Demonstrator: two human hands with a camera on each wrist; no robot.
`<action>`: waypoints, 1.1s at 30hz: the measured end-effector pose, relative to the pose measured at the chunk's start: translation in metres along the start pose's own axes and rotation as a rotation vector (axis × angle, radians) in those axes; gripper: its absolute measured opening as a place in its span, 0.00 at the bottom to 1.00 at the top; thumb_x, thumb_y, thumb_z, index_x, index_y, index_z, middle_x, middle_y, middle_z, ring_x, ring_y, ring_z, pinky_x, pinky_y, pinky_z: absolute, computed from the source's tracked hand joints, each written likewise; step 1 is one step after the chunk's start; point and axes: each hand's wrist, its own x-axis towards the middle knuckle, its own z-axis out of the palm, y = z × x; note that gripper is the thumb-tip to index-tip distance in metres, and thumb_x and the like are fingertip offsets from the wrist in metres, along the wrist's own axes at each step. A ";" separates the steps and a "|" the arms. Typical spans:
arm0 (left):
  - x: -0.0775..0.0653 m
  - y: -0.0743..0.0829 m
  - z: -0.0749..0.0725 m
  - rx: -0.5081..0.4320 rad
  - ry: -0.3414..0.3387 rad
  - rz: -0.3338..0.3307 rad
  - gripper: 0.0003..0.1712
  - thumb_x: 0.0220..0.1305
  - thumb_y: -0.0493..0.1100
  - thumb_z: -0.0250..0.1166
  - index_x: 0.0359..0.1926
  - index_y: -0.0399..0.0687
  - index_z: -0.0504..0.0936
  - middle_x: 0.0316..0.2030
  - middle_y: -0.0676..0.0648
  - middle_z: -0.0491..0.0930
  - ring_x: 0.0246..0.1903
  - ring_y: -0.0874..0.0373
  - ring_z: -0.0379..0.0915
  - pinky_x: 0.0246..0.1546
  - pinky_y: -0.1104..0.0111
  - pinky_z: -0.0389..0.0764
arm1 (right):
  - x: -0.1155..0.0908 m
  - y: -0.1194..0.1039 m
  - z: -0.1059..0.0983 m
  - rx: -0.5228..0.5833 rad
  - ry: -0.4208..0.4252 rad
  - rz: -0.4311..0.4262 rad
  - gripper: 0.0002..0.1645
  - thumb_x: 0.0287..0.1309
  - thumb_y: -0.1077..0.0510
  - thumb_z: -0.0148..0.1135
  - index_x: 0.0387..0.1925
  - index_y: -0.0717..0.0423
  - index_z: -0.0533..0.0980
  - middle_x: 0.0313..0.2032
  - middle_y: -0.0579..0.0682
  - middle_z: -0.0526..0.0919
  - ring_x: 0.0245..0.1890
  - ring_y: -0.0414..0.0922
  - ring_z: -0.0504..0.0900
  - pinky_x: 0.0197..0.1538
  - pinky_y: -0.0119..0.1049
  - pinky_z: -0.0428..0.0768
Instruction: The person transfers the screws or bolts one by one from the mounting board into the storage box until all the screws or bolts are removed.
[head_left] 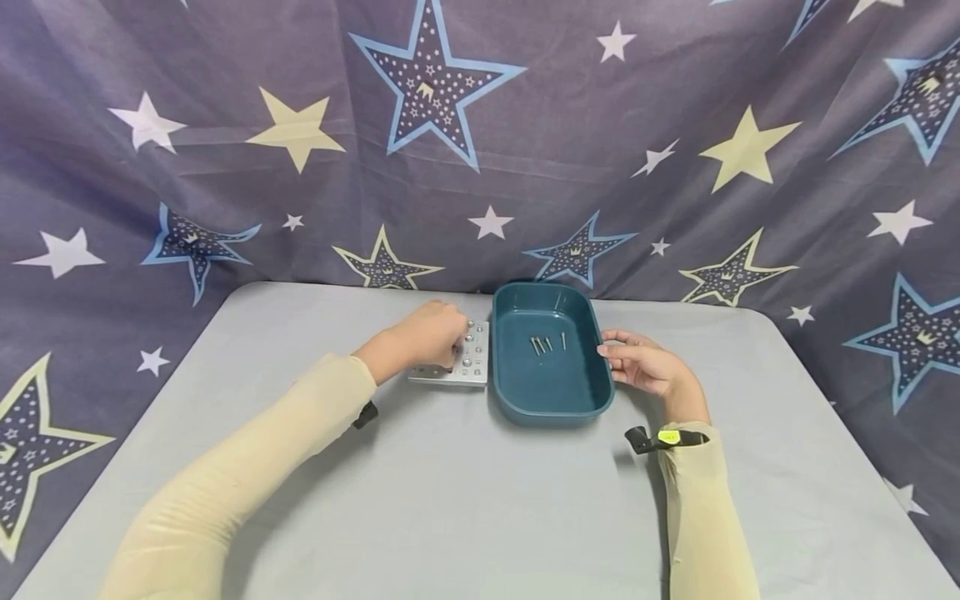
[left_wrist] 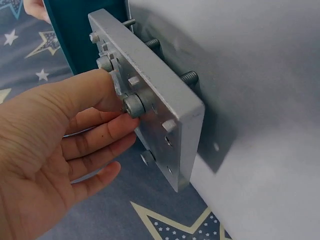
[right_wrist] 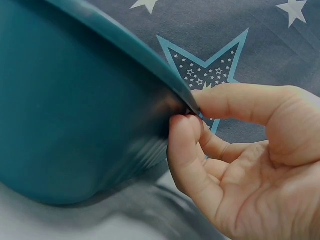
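A silver metal plate (head_left: 478, 367) sits left of a teal plastic tray (head_left: 551, 413). Several bolts are set in the plate, and threaded ends (left_wrist: 190, 78) stick out beneath it. My left hand (head_left: 431, 333) is over the plate. In the left wrist view, its thumb and fingertips pinch at a hex-socket bolt (left_wrist: 134, 106); the thumb hides part of the plate behind. My right hand (head_left: 641, 363) pinches the tray's right rim (right_wrist: 187, 97) between thumb and fingers. Several loose screws (head_left: 547, 343) lie inside the tray.
A pale grey cloth covers the table (head_left: 480, 508). Behind it hangs a dark star-patterned curtain (head_left: 525, 200), close to the tray's far end. Each wrist wears a black strap, and the right camera mount (head_left: 639, 440) juts out over the table.
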 end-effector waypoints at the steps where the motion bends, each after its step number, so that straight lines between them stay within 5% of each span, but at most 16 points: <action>1: -0.001 0.000 0.000 -0.009 0.000 -0.004 0.17 0.46 0.32 0.71 0.12 0.52 0.74 0.16 0.54 0.81 0.21 0.60 0.64 0.41 0.61 0.81 | 0.000 0.000 0.000 0.002 -0.001 -0.002 0.11 0.73 0.70 0.45 0.51 0.57 0.64 0.32 0.45 0.85 0.32 0.38 0.85 0.38 0.31 0.84; 6: -0.002 -0.003 0.001 -0.039 0.005 -0.023 0.16 0.44 0.33 0.72 0.14 0.51 0.74 0.17 0.55 0.79 0.21 0.60 0.64 0.35 0.63 0.78 | 0.000 0.000 0.000 0.001 0.005 0.003 0.11 0.72 0.70 0.45 0.51 0.57 0.64 0.32 0.45 0.85 0.32 0.38 0.85 0.38 0.32 0.84; 19: -0.002 -0.002 0.004 -0.048 0.013 -0.032 0.09 0.44 0.34 0.73 0.26 0.48 0.80 0.25 0.51 0.83 0.26 0.57 0.74 0.40 0.60 0.83 | 0.001 0.001 -0.001 0.000 0.007 0.002 0.11 0.73 0.70 0.44 0.51 0.55 0.64 0.32 0.44 0.85 0.32 0.38 0.85 0.38 0.31 0.84; 33: -0.004 -0.007 0.006 -0.094 0.059 0.013 0.12 0.44 0.35 0.71 0.20 0.49 0.74 0.18 0.55 0.72 0.23 0.60 0.64 0.29 0.66 0.68 | 0.001 0.001 -0.003 0.004 -0.020 -0.009 0.11 0.74 0.71 0.41 0.50 0.55 0.64 0.32 0.44 0.85 0.32 0.37 0.85 0.38 0.31 0.84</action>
